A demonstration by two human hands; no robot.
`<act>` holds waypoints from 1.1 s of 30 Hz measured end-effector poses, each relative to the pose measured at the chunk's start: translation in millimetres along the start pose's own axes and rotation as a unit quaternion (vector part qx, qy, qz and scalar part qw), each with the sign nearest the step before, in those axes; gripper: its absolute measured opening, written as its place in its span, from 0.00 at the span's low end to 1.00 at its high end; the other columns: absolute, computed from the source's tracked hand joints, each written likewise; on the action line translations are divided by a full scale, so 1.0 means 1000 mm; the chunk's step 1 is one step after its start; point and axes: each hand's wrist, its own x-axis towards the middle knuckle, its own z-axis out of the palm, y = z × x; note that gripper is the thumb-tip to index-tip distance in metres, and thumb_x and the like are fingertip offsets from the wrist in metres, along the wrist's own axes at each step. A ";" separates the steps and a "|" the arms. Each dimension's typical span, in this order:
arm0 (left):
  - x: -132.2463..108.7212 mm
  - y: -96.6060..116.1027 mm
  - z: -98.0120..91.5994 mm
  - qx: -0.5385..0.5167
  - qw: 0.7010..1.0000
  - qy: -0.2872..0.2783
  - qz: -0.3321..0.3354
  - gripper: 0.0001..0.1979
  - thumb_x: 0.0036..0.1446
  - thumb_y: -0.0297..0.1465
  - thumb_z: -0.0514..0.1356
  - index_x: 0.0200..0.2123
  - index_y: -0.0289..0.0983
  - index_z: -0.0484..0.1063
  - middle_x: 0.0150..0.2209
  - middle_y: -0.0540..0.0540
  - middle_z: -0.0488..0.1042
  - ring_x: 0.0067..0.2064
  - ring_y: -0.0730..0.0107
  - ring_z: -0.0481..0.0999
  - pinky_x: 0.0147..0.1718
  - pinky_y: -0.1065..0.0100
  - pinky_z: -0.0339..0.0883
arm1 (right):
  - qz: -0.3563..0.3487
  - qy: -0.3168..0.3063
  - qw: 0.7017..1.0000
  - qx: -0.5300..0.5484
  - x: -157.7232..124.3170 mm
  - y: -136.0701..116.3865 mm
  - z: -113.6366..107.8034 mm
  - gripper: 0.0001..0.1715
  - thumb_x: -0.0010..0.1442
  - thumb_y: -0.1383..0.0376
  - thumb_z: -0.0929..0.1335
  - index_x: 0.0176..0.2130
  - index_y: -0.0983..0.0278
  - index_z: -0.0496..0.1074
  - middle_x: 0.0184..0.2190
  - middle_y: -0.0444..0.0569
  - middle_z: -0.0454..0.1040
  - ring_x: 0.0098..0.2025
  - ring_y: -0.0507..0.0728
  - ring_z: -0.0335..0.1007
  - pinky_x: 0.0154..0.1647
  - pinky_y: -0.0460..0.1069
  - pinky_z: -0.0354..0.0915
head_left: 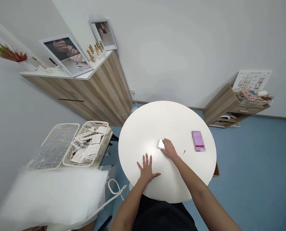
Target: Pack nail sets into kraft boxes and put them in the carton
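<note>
- The small flat shiny white block (160,144) sits on the round white table (167,118), near the middle and a bit to the left. It has round corners and a bright shine. The right hand covers part of it, so I cannot see all of it.
- The right hand (169,149) is on top of the block. Its fingers are close together and lie over the block. I cannot tell if they grip it.
- The left hand (146,170) lies flat on the near edge of the table, well open, with its fingers (147,160) spread wide. It touches only the table and is just beside the block, not on it.
- A blurred pink oblong thing (198,141) lies on the table to the right, apart from both hands. A small dark mark (184,152) is near it.
- To the left, a white plastic basket (102,150) holds many paper cards, with a white plastic rack (52,146) beside it.
- Nearer on the left is a big soft white bag (49,195), and a white cord (114,187) runs by it.
- Far left, a long wooden cabinet (104,93) holds two framed hand pictures (66,55).
- Far right, a small wooden shelf (220,106) stands on the blue floor (254,160).
</note>
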 end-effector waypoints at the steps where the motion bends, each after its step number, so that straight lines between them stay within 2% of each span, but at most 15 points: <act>1: 0.000 0.000 0.001 0.005 1.000 -0.006 -0.003 0.62 0.41 0.64 0.59 0.70 0.39 0.37 0.71 0.30 0.35 0.69 0.32 0.27 0.56 0.25 0.22 | 0.002 0.001 1.000 -0.002 0.007 0.005 0.000 0.29 0.58 0.64 0.66 0.58 0.66 0.61 0.57 0.61 0.65 0.61 0.67 0.56 0.59 0.62 0.59; 7: 0.000 -0.001 0.005 0.024 0.999 -0.035 -0.003 0.63 0.42 0.66 0.55 0.69 0.39 0.29 0.71 0.34 0.29 0.68 0.34 0.19 0.55 0.25 0.17 | 0.005 -0.002 0.999 -0.035 0.024 0.024 0.007 0.29 0.59 0.61 0.63 0.59 0.65 0.60 0.58 0.60 0.65 0.61 0.66 0.57 0.59 0.62 0.58; 11: -0.001 0.002 0.003 -0.001 0.999 -0.040 -0.003 0.64 0.42 0.66 0.56 0.69 0.40 0.27 0.71 0.35 0.27 0.68 0.34 0.18 0.55 0.25 0.15 | 0.036 -0.007 0.995 -0.090 0.017 0.019 0.011 0.31 0.61 0.61 0.61 0.61 0.69 0.58 0.64 0.63 0.59 0.66 0.70 0.50 0.63 0.64 0.52; 14: 0.000 0.003 -0.009 -0.051 0.997 -0.064 0.003 0.63 0.43 0.64 0.57 0.69 0.40 0.27 0.71 0.36 0.25 0.68 0.34 0.20 0.55 0.26 0.14 | 0.030 0.012 0.993 -0.112 0.009 0.001 0.017 0.33 0.63 0.59 0.59 0.63 0.70 0.55 0.66 0.64 0.53 0.68 0.71 0.45 0.64 0.66 0.48; 17: -0.001 -0.001 -0.028 -0.134 0.985 -0.107 0.022 0.58 0.47 0.59 0.59 0.70 0.42 0.31 0.71 0.37 0.25 0.69 0.35 0.24 0.57 0.26 0.18 | -0.022 0.018 0.994 -0.103 0.004 -0.028 0.026 0.33 0.65 0.58 0.57 0.64 0.71 0.53 0.66 0.65 0.53 0.68 0.70 0.43 0.64 0.66 0.49; 18: -0.003 -0.004 -0.036 -0.164 0.980 -0.111 0.024 0.53 0.50 0.57 0.59 0.70 0.43 0.36 0.71 0.37 0.29 0.70 0.37 0.28 0.58 0.27 0.22 | -0.039 0.017 0.994 -0.097 0.003 -0.040 0.030 0.33 0.66 0.58 0.57 0.64 0.71 0.53 0.66 0.65 0.54 0.68 0.69 0.44 0.63 0.66 0.50; 20: -0.012 -0.013 -0.049 -0.232 0.969 -0.077 0.021 0.38 0.58 0.47 0.56 0.68 0.43 0.50 0.71 0.38 0.44 0.70 0.45 0.44 0.63 0.34 0.36 | -0.070 0.014 0.994 -0.085 0.004 -0.067 0.039 0.32 0.67 0.58 0.56 0.65 0.70 0.53 0.65 0.65 0.55 0.68 0.68 0.45 0.63 0.66 0.51; 22: -0.028 -0.026 -0.059 -0.297 0.955 0.000 0.003 0.24 0.63 0.37 0.52 0.61 0.41 0.62 0.63 0.39 0.64 0.63 0.56 0.64 0.61 0.48 0.56 | -0.101 0.006 0.992 -0.071 0.006 -0.097 0.049 0.31 0.67 0.59 0.55 0.65 0.70 0.53 0.65 0.64 0.56 0.67 0.67 0.46 0.63 0.65 0.52; 24: -0.053 -0.047 -0.067 -0.333 0.939 0.085 -0.025 0.18 0.63 0.31 0.50 0.54 0.40 0.69 0.52 0.42 0.74 0.51 0.63 0.75 0.52 0.59 0.68 | -0.135 -0.003 0.989 -0.057 0.008 -0.129 0.062 0.30 0.67 0.60 0.55 0.64 0.71 0.54 0.64 0.65 0.57 0.67 0.67 0.47 0.63 0.65 0.53; 26: -0.084 -0.074 -0.073 -0.327 0.931 0.154 -0.056 0.14 0.63 0.30 0.50 0.48 0.40 0.72 0.45 0.45 0.76 0.45 0.65 0.77 0.47 0.62 0.71 | -0.170 -0.011 0.984 -0.043 0.009 -0.163 0.076 0.29 0.67 0.61 0.55 0.64 0.72 0.55 0.63 0.65 0.58 0.66 0.66 0.48 0.63 0.65 0.53; 29: -0.135 -0.124 -0.082 -0.263 0.930 0.234 -0.104 0.12 0.64 0.30 0.50 0.44 0.40 0.72 0.43 0.44 0.75 0.46 0.62 0.75 0.46 0.60 0.70 | -0.215 -0.026 0.976 -0.020 0.006 -0.215 0.098 0.29 0.67 0.62 0.56 0.63 0.72 0.56 0.62 0.65 0.60 0.65 0.67 0.51 0.62 0.65 0.55; 33: -0.196 -0.189 -0.086 -0.157 0.924 0.286 -0.201 0.14 0.63 0.32 0.52 0.50 0.40 0.69 0.49 0.41 0.72 0.50 0.56 0.71 0.49 0.54 0.68 | -0.263 -0.053 0.963 0.004 -0.004 -0.277 0.123 0.28 0.66 0.63 0.58 0.63 0.71 0.57 0.61 0.64 0.62 0.64 0.66 0.54 0.62 0.64 0.57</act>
